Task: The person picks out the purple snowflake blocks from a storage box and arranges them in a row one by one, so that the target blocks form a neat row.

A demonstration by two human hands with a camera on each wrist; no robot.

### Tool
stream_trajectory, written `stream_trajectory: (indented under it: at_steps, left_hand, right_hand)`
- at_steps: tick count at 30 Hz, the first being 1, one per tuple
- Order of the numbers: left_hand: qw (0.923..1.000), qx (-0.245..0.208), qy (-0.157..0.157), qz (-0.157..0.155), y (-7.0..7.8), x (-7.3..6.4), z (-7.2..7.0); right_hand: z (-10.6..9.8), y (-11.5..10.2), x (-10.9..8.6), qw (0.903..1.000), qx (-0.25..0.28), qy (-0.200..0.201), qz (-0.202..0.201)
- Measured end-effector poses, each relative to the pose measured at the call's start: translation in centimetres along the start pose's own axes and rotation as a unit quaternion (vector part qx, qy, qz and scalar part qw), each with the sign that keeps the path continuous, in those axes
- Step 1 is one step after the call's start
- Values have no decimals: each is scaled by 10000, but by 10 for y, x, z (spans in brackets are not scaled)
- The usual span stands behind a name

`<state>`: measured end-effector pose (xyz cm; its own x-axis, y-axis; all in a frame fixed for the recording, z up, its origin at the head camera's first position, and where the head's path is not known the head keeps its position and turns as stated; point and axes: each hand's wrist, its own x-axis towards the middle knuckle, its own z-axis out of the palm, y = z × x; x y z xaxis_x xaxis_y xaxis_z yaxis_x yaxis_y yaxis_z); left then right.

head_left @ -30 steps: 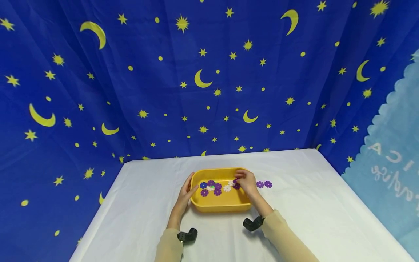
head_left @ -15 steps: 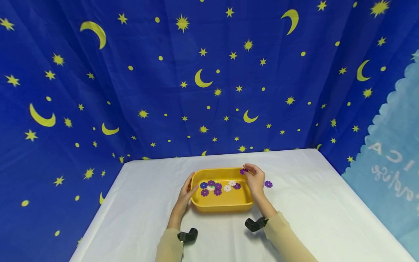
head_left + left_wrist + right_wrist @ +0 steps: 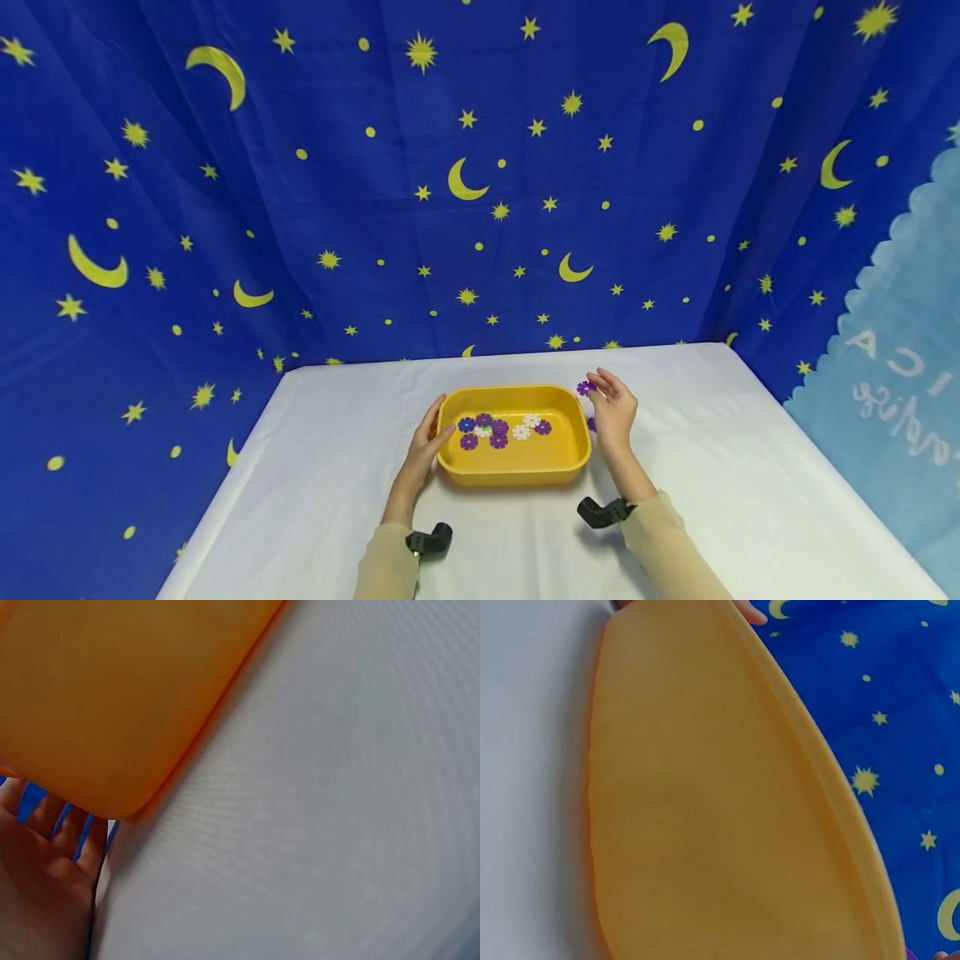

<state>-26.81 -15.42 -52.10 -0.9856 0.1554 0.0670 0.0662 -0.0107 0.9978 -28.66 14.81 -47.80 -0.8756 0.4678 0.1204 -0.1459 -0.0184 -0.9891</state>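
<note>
In the head view, my left hand [image 3: 420, 450] grips the left end of a yellow plastic tub [image 3: 510, 477], its thumb over the rim and its fingers along the outside. My right hand [image 3: 617, 417] is raised just right of the tub and pinches a purple flower-shaped disc [image 3: 586, 388] between thumb and fingertips. Inside the tub lie several such discs: a blue disc [image 3: 467, 425] with purple ones at the left, and white discs [image 3: 521, 432] beside a purple one at the right. Another purple disc [image 3: 592, 424] shows outside, partly hidden by my right hand.
The tub stands on a table with a white cloth [image 3: 337, 467]. A blue curtain [image 3: 360, 317] with yellow moons and stars rises behind and at the sides. A light blue cloth [image 3: 900, 333] hangs at the right.
My right hand has come up out of the tub with a purple disc and crossed over the rim to the right. My left hand has stayed on the tub's left end.
</note>
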Motion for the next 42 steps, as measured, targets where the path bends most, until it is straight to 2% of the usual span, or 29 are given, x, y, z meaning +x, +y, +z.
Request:
stream_trajectory:
  at_steps: [2, 6, 10, 16, 24, 42]
  left_hand:
    - [10000, -13, 2, 16, -5, 2, -1]
    - [10000, 5, -1, 5, -6, 2, -2]
    - [10000, 62, -16, 24, -1, -1, -1]
    - [10000, 59, -1, 1, 1, -2, 0]
    - [10000, 58, 20, -2, -1, 0, 0]
    - [10000, -1, 30, 9, 0, -1, 0]
  right_hand:
    - [-4, 2, 1, 10000, 38, 64, 48]
    - [-12, 7, 4, 9997, 52, 246, 30]
    - [-20, 12, 9, 9991, 12, 424, -71]
    - [-33, 18, 15, 9979, 1, 620, -162]
    - [-49, 27, 21, 9940, 509, 927, -293]
    - [-65, 50, 24, 9906, 552, 1230, -229]
